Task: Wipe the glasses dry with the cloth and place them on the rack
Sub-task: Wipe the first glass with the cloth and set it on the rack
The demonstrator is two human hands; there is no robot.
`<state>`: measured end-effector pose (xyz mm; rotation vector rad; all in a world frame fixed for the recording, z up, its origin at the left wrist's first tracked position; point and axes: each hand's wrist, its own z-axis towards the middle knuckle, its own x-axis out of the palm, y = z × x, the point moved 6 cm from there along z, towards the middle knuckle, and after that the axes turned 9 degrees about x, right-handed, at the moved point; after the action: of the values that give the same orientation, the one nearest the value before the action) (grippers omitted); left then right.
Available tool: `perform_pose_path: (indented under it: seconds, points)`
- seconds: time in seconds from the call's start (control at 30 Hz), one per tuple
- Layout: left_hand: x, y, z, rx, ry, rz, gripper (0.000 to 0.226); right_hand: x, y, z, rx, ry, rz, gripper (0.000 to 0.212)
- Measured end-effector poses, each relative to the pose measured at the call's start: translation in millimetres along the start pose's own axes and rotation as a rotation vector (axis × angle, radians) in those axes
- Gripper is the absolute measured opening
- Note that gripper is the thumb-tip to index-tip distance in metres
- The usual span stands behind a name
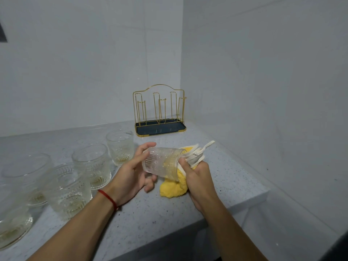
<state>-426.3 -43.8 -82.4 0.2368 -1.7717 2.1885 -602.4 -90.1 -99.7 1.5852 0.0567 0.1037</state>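
1. The held glass (162, 162) is clear and ribbed, lies on its side above the tabletop (150, 213), mouth toward the right.
2. The left hand (131, 172) holds the glass base, fingers (145, 147) curled round it.
3. The right hand (197, 178) grips the yellow cloth (173, 187), bunched at the glass mouth.
4. Five further glasses (94, 164) stand upright at left.
5. The gold wire rack (160, 112) stands in the corner, well apart.
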Motion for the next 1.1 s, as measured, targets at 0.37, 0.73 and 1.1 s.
perform_pose_path:
  seconds: [0.37,0.73,1.1]
  points:
    - [0,3,-4,0.054,-0.015,0.251,0.046,-3,-2,1,0.037,-0.043,0.03,0.02]
    - [3,1,-3,0.061,-0.072,0.381,0.057,-2,0,-2,0.045,-0.051,0.012,0.019]
    - [1,1,-3,0.023,-0.063,0.136,0.054,-4,1,-1,0.021,-0.085,0.005,0.021]
